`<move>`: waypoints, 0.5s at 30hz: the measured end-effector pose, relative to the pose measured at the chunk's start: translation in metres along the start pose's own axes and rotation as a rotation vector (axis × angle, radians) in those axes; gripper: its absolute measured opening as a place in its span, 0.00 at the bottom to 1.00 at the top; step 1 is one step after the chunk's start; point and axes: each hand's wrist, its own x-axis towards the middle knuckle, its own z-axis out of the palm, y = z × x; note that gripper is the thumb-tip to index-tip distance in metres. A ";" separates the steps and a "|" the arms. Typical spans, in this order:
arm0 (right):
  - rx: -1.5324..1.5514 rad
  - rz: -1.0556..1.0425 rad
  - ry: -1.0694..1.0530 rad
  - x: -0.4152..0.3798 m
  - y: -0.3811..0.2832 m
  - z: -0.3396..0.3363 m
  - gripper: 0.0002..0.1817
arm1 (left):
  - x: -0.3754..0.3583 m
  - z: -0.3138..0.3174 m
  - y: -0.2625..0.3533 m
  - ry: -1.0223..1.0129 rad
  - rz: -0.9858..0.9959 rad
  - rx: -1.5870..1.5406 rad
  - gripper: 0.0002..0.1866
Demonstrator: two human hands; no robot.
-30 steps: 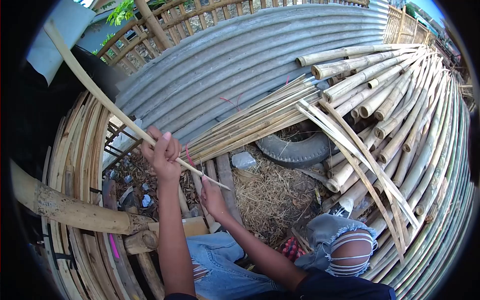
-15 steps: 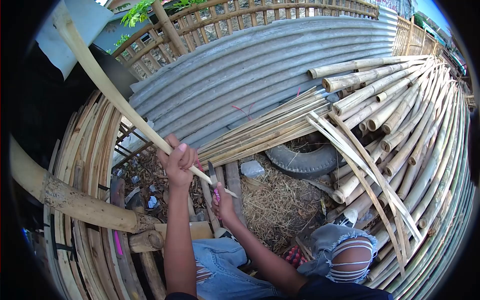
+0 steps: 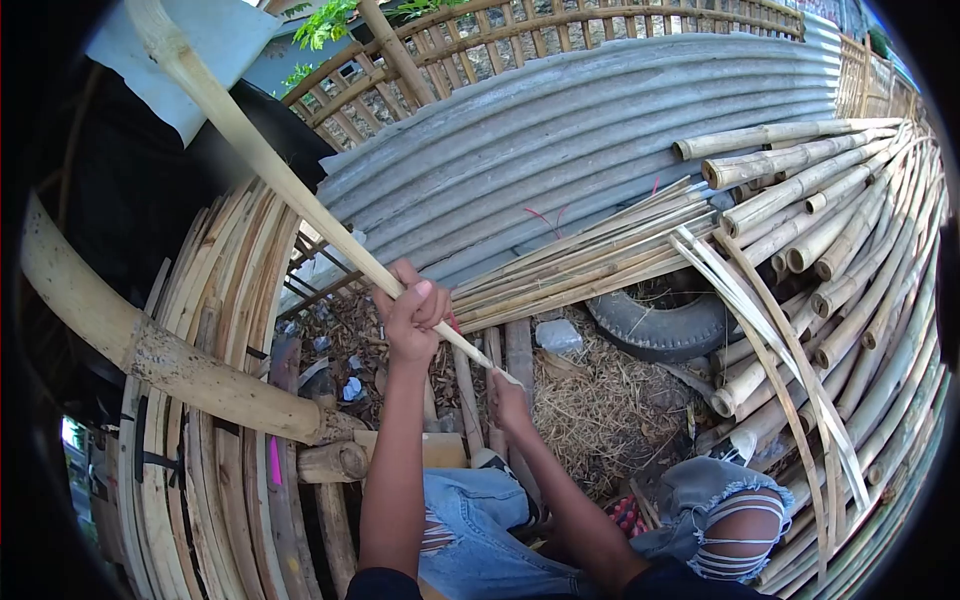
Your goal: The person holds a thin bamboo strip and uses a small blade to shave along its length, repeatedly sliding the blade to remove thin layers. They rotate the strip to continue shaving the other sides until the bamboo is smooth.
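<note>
A long pale bamboo strip (image 3: 300, 195) slants from the upper left down to the middle of the view. My left hand (image 3: 412, 312) is wrapped round its lower part, with the thumb on top. Close to the strip's thin lower end is my right hand (image 3: 508, 400), closed, its fingers beside the tip. The knife it held earlier is hardly visible now; the hand and the strip hide most of it. Both forearms reach forward over my knees in torn jeans (image 3: 470, 510).
Thick bamboo poles (image 3: 780, 210) are piled at the right, with split strips (image 3: 790, 370) across them. A tyre (image 3: 655, 325) lies on dry grass. Corrugated metal (image 3: 560, 130) stands behind. At the left are stacked slats (image 3: 215, 400) and a thick pole (image 3: 200, 385).
The whole view has shifted, so the scene sits further right. My right hand has turned at the strip's end, and the knife blade that was plainly visible is now mostly hidden.
</note>
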 end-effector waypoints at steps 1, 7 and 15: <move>0.053 0.043 -0.068 -0.004 -0.014 0.003 0.29 | 0.000 0.003 0.000 -0.004 0.014 0.024 0.14; 0.099 -0.154 -0.063 -0.031 -0.027 0.026 0.30 | -0.007 0.021 -0.012 -0.073 -0.049 0.027 0.14; -0.053 -0.201 -0.120 -0.055 -0.071 0.023 0.29 | 0.006 0.017 -0.013 0.011 -0.010 0.055 0.14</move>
